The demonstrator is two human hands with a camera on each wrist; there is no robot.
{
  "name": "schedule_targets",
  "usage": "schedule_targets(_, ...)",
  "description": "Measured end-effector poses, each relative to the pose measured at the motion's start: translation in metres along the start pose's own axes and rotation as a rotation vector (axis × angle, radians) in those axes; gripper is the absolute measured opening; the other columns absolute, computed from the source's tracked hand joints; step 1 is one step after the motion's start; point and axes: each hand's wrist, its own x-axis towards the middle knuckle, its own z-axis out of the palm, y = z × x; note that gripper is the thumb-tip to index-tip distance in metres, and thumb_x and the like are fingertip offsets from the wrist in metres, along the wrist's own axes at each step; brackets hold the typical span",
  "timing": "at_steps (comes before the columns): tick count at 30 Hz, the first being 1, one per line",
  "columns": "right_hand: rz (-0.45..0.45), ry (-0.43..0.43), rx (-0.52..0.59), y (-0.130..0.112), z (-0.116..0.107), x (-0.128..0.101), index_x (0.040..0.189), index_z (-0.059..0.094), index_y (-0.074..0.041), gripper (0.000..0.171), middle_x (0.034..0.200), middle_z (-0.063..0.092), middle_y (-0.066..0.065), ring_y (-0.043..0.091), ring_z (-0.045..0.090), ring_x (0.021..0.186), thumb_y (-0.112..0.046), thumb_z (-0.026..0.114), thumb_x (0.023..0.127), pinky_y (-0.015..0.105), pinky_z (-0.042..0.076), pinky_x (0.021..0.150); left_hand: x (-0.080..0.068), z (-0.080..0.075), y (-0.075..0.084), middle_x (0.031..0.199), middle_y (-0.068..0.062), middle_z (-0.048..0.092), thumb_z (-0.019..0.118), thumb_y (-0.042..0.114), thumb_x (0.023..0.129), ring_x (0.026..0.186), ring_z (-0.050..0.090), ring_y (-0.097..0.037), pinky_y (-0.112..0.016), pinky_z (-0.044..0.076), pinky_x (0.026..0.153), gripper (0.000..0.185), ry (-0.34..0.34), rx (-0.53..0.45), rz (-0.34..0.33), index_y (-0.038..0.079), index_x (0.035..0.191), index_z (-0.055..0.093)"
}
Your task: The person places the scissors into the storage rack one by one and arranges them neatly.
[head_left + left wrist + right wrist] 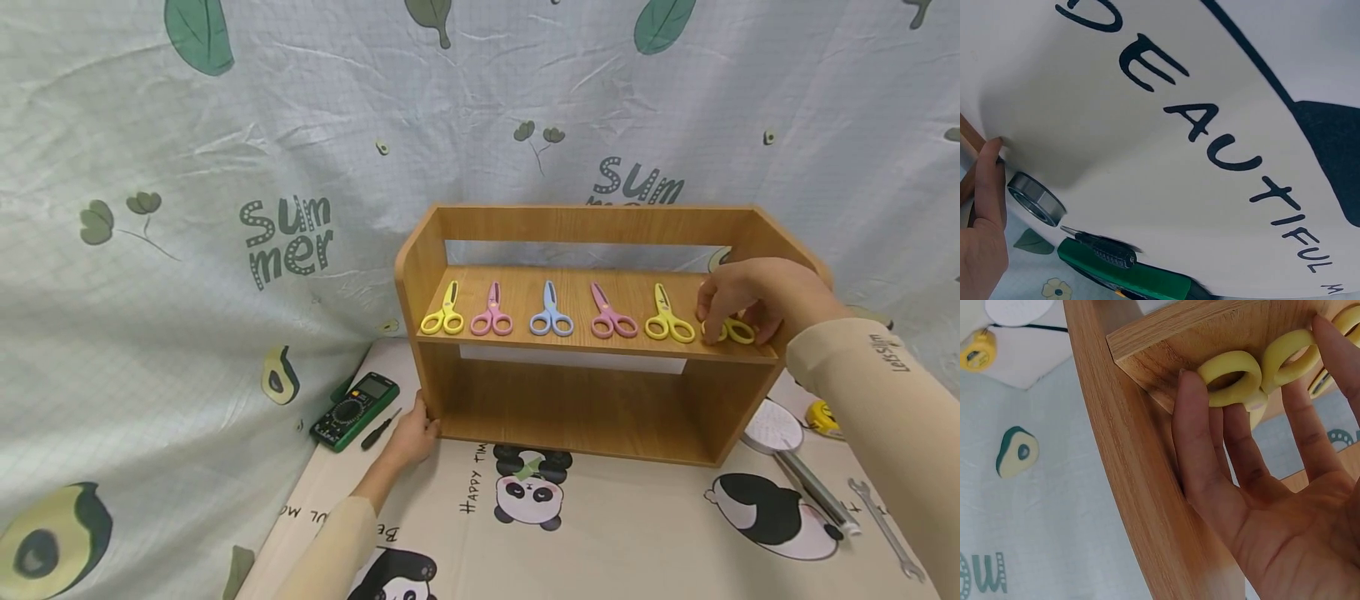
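Note:
A two-tier wooden shelf (596, 225) stands on the table. My left hand (412, 437) grips the lower front corner of its left side; in the left wrist view a finger lies along the wood. At the right end of the upper board, my right hand (757, 296) reaches down over yellow scissors (741, 333). Thumb and fingers stand around the handle loops (1235, 359) in the right wrist view, partly hiding the scissors. To their left lie yellow scissors (660, 327), pink scissors (603, 325), blue scissors (551, 319), and more pink and yellow ones, blades toward the back.
Left of the shelf lie a green multimeter (356, 411), a small screwdriver (381, 429) and a metal bearing ring (1036, 199). On the right are a shower head (772, 427), a yellow tape measure (822, 418) and a wrench (885, 525). A printed curtain (315, 125) hangs behind.

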Motion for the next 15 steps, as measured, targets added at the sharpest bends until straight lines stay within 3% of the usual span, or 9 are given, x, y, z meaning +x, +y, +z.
schedule_targets(5,0.019,0.008,0.02,-0.0009,0.0003,-0.0022,0.11,0.061,-0.01,0.039,0.102,0.05,0.014,0.033,0.055,0.093,-0.021,0.083,0.08,0.04,0.061,0.075,-0.0014,-0.0003,0.0,0.144,-0.039,0.053,0.053,0.004,0.104,0.129,0.061,-0.048,-0.055,0.053,0.105,0.066,0.001,-0.001,0.007,-0.012,0.157,0.018)
schedule_targets(15,0.043,0.005,0.026,0.0007,0.0004,0.0015,0.114,0.06,-0.01,0.043,0.11,0.048,0.02,0.038,0.054,0.099,-0.022,0.083,0.079,0.042,0.062,0.076,-0.0075,-0.0049,0.002,0.133,-0.044,0.058,0.052,0.002,0.1,0.121,0.063,-0.054,-0.059,0.055,0.098,0.063,0.037,-0.003,0.101,-0.015,0.152,0.022)
